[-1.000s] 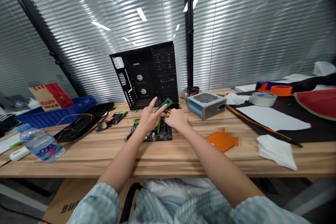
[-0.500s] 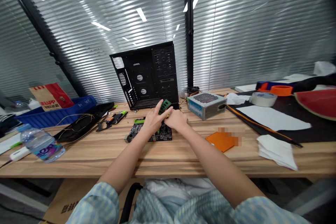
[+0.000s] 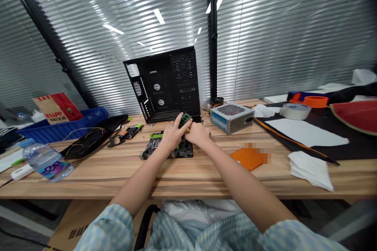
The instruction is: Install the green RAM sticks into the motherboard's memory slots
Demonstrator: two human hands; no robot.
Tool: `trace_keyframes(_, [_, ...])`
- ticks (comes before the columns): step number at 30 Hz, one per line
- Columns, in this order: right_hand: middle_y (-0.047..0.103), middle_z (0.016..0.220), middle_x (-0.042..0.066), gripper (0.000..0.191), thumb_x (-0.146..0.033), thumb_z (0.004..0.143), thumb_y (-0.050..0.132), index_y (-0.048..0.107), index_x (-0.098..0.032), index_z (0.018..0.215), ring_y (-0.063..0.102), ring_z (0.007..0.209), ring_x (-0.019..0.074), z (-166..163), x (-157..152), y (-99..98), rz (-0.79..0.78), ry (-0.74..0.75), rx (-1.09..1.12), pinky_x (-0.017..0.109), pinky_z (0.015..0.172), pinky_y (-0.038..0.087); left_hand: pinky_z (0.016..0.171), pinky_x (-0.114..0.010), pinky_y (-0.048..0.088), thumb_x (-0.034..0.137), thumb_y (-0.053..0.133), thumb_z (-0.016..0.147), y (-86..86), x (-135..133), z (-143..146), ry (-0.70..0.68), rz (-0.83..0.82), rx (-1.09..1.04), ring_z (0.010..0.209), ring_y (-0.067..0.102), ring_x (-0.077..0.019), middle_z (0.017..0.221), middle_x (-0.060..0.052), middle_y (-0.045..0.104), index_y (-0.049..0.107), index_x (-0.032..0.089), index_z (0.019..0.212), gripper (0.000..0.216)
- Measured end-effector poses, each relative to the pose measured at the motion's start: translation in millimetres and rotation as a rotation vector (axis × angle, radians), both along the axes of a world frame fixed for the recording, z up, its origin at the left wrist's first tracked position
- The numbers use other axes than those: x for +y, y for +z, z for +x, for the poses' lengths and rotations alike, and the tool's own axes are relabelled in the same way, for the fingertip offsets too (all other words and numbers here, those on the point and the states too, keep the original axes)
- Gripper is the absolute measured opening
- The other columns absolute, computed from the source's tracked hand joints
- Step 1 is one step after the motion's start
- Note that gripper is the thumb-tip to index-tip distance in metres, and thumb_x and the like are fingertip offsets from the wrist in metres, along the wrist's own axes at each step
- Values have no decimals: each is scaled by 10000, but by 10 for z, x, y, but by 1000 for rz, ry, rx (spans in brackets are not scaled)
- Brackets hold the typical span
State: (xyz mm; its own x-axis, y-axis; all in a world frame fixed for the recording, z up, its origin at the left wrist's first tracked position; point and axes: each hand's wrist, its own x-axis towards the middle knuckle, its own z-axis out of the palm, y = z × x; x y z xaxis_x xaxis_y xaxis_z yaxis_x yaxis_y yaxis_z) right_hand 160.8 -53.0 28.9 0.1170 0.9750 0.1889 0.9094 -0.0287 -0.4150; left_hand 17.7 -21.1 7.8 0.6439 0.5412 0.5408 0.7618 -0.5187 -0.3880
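A black motherboard [image 3: 156,146] lies flat on the wooden table [image 3: 188,172], in front of an open black computer case [image 3: 165,84]. Both my hands meet above its far right part. My left hand [image 3: 171,136] and my right hand [image 3: 198,134] together pinch a green memory stick [image 3: 185,118], which tilts up between the fingertips just above the board. Fingers of both hands are closed on the stick. The board's right half is hidden under my hands.
A grey power supply [image 3: 231,117] sits right of the case. An orange card [image 3: 249,158], white tissues [image 3: 310,169], tape rolls [image 3: 294,110] and a watermelon slice [image 3: 356,115] lie to the right. A water bottle [image 3: 47,161], blue tray [image 3: 59,125] and black panel [image 3: 94,135] lie left.
My left hand's two raised fingers have come down and closed on the memory stick beside my right hand. The stick has sunk slightly toward the board.
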Motion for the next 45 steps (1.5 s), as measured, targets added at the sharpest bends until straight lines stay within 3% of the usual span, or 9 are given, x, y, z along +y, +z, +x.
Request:
trace_keyframes(15, [703,1021,157,369,-379,822,539,665,-159,1091,660,994,278,0,13,-40,89,22,-2,328,798,507,747,-376,542,62,453,822,11,-18,1,0,10,-17,950,647,-243,1599,-102,121,310,383,1471,738])
trace_keyframes(45, [683,1065,156,426,-468,828,538,649,-163,1103,623,1058,288,-2,-10,-20,95,-14,-46,335,845,479,776,-385,554,56,461,808,3,-11,-5,-10,5,-81,1004,630,-255,1606,-81,102,305,381,1476,759])
